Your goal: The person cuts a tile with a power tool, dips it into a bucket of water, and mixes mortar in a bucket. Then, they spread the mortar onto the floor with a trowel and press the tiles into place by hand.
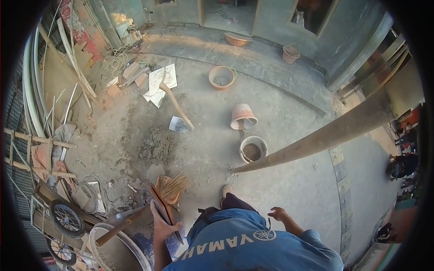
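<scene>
My left hand (163,226) is closed around a flat brown board with an orange-brown edge (162,203), held upright at the lower left. Just beyond the board lie a straw brush (175,184) and an orange dustpan-like piece (161,182). My right hand (278,214) hangs at my right side, away from any object, its fingers partly curled and apart. Ahead on the ground is a heap of grey mortar (158,145), with a hoe (179,125) beyond it to the right. A bucket (253,150) with material inside stands near the base of a slanted pole.
The slanted pole (316,137) crosses the right side. Further off are a tipped bucket (243,116) and an orange bucket (222,77). A large drum (96,235) and a wheeled cart (67,218) stand at lower left. People (403,167) are at far right.
</scene>
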A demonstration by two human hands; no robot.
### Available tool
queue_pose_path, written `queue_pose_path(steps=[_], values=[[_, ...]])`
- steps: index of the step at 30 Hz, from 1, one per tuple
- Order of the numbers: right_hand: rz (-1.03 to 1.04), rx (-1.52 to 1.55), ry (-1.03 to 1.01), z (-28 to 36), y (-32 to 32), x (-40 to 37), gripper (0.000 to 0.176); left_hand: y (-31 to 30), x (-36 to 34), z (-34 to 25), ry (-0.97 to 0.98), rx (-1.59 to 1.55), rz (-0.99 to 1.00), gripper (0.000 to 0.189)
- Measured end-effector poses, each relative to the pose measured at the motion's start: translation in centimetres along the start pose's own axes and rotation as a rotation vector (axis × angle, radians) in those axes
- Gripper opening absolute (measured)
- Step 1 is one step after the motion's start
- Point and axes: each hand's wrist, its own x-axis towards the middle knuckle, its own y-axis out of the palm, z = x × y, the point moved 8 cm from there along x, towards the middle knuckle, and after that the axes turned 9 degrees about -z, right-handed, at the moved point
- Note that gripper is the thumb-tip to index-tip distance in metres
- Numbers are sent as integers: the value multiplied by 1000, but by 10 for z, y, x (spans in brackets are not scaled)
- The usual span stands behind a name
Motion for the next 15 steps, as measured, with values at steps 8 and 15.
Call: queue_pose_path(steps=[8, 15], values=[[-2, 29, -30, 87, -85, 35, 62, 31, 148, -77, 157, 169, -51, 127], [163, 50, -26, 148, -33, 48, 55, 69, 322, -136, 116, 99, 49, 130]])
